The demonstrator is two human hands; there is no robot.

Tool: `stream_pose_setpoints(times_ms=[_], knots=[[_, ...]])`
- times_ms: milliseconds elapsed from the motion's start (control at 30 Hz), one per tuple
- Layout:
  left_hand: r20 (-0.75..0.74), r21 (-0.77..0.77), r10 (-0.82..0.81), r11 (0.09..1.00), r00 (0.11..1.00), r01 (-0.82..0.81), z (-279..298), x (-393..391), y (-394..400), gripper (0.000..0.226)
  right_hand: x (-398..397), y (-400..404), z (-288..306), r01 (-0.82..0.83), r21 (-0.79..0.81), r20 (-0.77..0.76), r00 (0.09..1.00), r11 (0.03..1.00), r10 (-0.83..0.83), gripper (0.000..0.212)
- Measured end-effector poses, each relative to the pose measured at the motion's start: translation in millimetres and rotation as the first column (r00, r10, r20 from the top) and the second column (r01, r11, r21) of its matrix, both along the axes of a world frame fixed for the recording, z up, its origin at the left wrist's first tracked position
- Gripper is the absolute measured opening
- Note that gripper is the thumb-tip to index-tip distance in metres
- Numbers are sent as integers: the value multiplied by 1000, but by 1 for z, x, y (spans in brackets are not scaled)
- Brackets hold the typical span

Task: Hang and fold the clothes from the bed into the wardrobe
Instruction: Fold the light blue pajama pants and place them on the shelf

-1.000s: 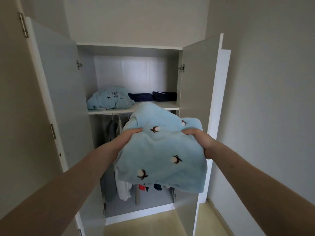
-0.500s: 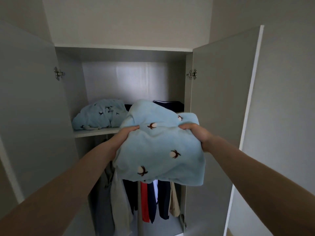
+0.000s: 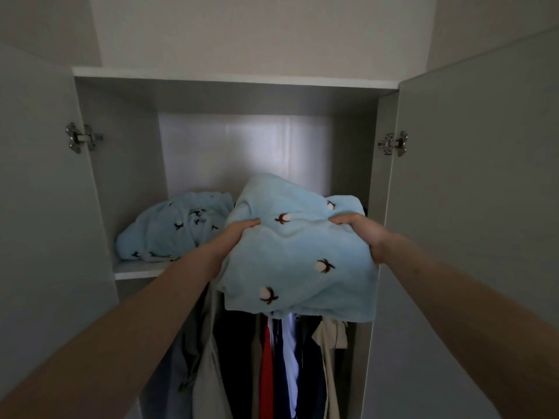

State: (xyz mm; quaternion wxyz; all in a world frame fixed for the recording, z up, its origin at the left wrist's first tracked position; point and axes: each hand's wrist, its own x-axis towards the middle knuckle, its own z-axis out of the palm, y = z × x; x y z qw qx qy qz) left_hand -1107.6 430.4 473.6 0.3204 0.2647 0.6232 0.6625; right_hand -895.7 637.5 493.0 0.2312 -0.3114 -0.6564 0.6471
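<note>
A folded light blue fleece garment with small cotton-flower prints is held up in front of the open wardrobe. My left hand grips its left edge and my right hand grips its right edge, thumbs on top. The garment's far end reaches over the shelf. A second light blue garment of the same print lies bunched on the shelf's left side.
Below the shelf hang several clothes in beige, navy, red and white. The left door and right door stand open on either side. Whatever lies on the shelf's right part is hidden behind the held garment.
I have come closer to the wardrobe, and both hands have carried the folded garment forward and up to shelf level. The dark folded items on the shelf are now hidden behind it.
</note>
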Motion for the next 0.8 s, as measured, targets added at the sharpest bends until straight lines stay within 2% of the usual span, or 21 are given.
stream_pose_setpoints(times_ms=[267, 500, 567, 633, 700, 733, 767, 800], knots=[[-10, -54, 35, 998, 999, -35, 11, -61, 90, 50, -77, 112, 13, -49, 7, 22, 999, 999, 49, 52], [23, 47, 84, 995, 996, -85, 39, -105, 147, 54, -143, 176, 41, -44, 48, 15, 999, 998, 43, 63], [22, 37, 62, 997, 998, -62, 42, -120, 159, 63, -162, 192, 45, -24, 63, -4, 1000, 998, 24, 66], [-9, -71, 83, 994, 997, -83, 37, -134, 171, 80, -181, 205, 40, 7, 98, -12, 1000, 995, -6, 72], [-184, -260, 194, 936, 964, -238, 21, -144, 182, 99, -199, 214, 24, 44, 174, 7, 999, 984, -46, 92], [-361, -346, 243, 861, 900, -372, 11, -146, 185, 108, -206, 214, 12, 70, 244, 45, 995, 967, -84, 104], [-540, -361, 263, 786, 800, -502, 0, -146, 187, 112, -210, 213, -1, 93, 355, 101, 985, 930, -137, 113], [-666, -295, 270, 761, 695, -578, -10, -143, 187, 109, -211, 212, -14, 101, 489, 155, 967, 866, -200, 116]])
